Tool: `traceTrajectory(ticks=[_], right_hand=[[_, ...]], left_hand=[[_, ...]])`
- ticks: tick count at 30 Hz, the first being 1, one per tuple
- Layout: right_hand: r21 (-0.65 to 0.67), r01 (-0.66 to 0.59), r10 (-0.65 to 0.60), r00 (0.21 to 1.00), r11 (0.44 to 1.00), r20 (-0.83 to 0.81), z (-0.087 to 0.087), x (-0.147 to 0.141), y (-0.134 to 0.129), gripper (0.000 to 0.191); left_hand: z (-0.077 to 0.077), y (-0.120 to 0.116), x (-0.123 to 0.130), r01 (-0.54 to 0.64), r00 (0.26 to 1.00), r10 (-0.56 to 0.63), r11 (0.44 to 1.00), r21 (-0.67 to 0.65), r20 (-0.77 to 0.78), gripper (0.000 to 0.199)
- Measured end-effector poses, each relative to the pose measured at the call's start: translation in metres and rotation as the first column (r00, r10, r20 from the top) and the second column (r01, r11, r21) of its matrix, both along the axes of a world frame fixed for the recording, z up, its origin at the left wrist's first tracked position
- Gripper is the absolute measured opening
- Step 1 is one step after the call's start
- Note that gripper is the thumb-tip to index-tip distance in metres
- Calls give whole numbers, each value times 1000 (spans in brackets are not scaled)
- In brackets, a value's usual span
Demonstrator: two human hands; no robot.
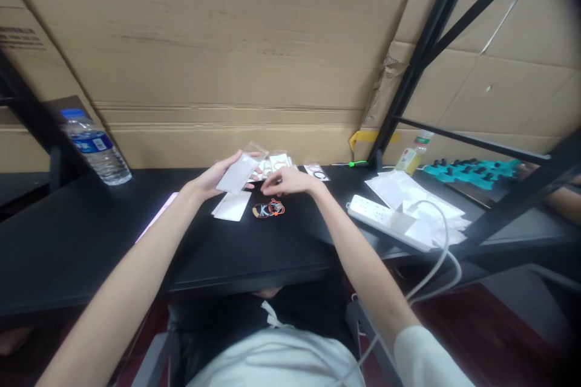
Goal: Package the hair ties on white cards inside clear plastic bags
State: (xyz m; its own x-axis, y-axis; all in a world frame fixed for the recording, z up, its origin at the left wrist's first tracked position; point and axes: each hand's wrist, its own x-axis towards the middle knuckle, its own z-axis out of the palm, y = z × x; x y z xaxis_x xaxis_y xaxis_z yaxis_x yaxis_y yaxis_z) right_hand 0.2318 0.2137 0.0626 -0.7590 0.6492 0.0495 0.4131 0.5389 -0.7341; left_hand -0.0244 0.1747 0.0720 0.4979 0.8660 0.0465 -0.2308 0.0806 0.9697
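- L hand (218,176): holds white card (237,174), raised above tabletop (204,254), left of R hand. Fingers (251,185) partly spread behind card, tips showing past its right edge.
- Clear bag (255,150): at card's far edge; can't tell if joined to it.
- R hand (293,180): palm down, fingers (273,180) bent, tips drawn close together; can't tell if anything's pinched btwn them.
- Cords (269,208): small bundle, orange, black, tan & white bits, on tabletop just near side of R hand.
- Loose cards (233,207): white, overlapping, on tabletop below L hand, left of cords.
- Packs (279,161): several, far side, beyond both hands; ring pack (316,172) w/ dark loop to their right.
- Screwdriver (357,164): green handle, far edge, right of ring pack.
- Right side: power strip (385,221) w/ white cable (442,257), papers (408,193), yellow-ish bottle (410,158), teal rack (472,173).
- Left side: water bottle (98,151), blue cap, far; pink-edged item (157,217) by L forearm.
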Motion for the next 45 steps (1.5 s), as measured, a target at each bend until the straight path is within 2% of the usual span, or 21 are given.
traceTrajectory(ticks=[2, 5, 10, 14, 20, 23, 27, 31, 36, 38, 41, 43, 45], right_hand=[[52, -27, 18, 988, 998, 152, -9, -8, 0, 22], [75, -19, 2, 974, 997, 228, -18, -19, -2, 19], [81, -49, 34, 982, 996, 183, -21, -22, -6, 11], [60, -58, 46, 981, 997, 189, -22, -23, -7, 14], [96, -51, 31, 979, 994, 202, -23, -26, -7, 13], [65, -71, 63, 990, 995, 126, -19, -24, -5, 14], [-26, -148, 147, 989, 989, -31, -5, -15, -6, 11], [-6, -166, 163, 971, 986, -175, 11, -3, -10, 17], [-2, -98, 90, 928, 995, -361, 20, 8, -11, 22], [20, -5, 13, 904, 1000, -428, 22, 10, -11, 25], [53, 178, -116, 812, 983, -572, 24, 8, -10, 29], [69, 261, -157, 750, 963, -642, 23, 5, -8, 31], [97, 313, -171, 721, 945, -671, 23, 2, -6, 30]], left_hand=[[0, -1, 0, -6, 1000, 6, 1000, 6, 1, 51], [1, -2, 1, -26, 1000, 26, 999, 24, 11, 51], [-2, -1, 1, -9, 1000, 9, 1000, 9, 15, 51], [-3, 0, 2, -13, 1000, 13, 1000, 6, 4, 51], [-2, -1, 3, -25, 1000, 25, 1000, -3, -10, 52], [-1, -1, 3, -26, 1000, 26, 1000, -6, 12, 53], [0, -1, 3, -15, 999, 16, 1000, -20, 39, 54], [0, -1, 3, -8, 999, 9, 1000, -4, 45, 52], [-5, 2, 3, 15, 998, -16, 1000, 16, 54, 50], [-7, 4, 3, 18, 998, -19, 1000, 18, 60, 47], [-11, 5, 4, 24, 998, -25, 1000, 13, 51, 45], [-12, 4, 6, 34, 999, -34, 999, 1, 37, 46], [-13, 1, 10, 45, 998, -44, 999, -20, 33, 45]])
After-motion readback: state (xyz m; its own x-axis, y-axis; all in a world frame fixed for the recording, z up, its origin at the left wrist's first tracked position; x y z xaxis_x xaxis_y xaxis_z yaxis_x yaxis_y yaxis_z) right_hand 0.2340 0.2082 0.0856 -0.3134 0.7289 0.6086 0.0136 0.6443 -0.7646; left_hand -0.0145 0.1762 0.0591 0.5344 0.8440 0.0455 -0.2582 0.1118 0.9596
